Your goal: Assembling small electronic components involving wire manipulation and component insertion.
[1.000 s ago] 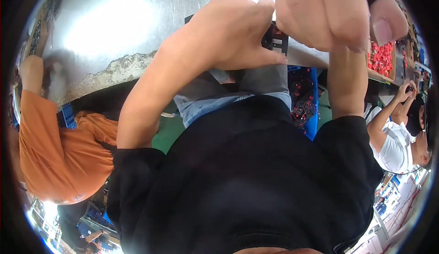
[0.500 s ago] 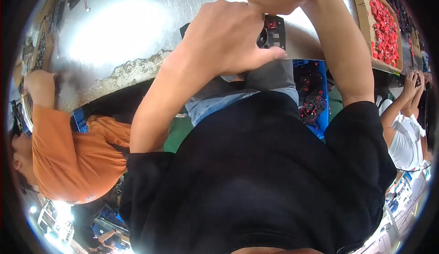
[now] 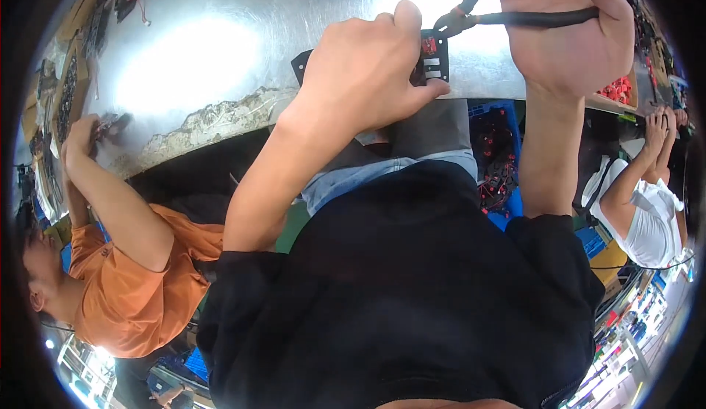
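My left hand is closed over a flat black plastic part at the near edge of the metal table. A small red piece and several light openings show on the part's right side; the rest lies hidden under my fingers. In my right hand, palm turned up, is a pair of pliers with black handles spread apart. The pliers' head is by the upper right corner of the black part; I cannot tell whether they touch. One handle reaches up past the top of the view.
The shiny metal table has a chipped front edge. Red parts fill a box at right. Below the edge stands a blue crate of black and red parts. Co-workers in orange and white sit on either side.
My right hand has moved right and turned its palm up, bringing the pliers into sight. My left hand stays on the black part. The co-worker in orange has shifted an arm.
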Demonstrator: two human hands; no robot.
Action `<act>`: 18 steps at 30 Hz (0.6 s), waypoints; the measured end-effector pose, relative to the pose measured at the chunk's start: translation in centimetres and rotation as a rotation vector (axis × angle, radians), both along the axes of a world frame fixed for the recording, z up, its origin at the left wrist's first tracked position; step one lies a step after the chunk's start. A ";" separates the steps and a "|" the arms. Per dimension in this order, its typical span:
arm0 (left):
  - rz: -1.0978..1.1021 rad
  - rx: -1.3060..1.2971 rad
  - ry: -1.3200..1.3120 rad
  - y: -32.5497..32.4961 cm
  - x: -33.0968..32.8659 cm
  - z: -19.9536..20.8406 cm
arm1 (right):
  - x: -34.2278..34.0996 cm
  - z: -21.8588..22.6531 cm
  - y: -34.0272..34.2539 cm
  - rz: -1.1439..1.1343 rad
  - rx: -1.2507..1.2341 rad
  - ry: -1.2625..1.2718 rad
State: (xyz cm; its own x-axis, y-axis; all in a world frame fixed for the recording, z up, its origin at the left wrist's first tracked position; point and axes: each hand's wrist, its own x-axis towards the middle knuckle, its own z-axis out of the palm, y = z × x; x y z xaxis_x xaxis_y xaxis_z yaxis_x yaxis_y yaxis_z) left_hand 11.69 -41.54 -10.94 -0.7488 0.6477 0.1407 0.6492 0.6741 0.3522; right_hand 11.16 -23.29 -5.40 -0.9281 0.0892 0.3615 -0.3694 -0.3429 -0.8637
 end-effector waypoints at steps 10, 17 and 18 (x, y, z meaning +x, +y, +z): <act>0.001 0.017 0.015 0.0 0.1 -0.2 | 0.0 -0.4 -1.0 -0.041 -0.054 -0.040; -0.010 0.041 -0.046 0.0 0.0 0.1 | 3.3 0.7 -3.6 -0.170 0.086 -0.043; -0.012 0.042 -0.049 0.0 0.0 0.0 | 3.5 0.7 -3.7 -0.191 0.114 -0.044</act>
State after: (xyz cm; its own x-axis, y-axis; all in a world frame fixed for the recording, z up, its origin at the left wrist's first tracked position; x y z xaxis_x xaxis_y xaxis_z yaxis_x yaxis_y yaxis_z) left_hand 11.68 -41.53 -10.89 -0.7477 0.6509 0.1312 0.6385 0.6505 0.4113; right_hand 14.65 -27.01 -4.71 -0.9133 0.2260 0.3387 -0.3793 -0.1697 -0.9096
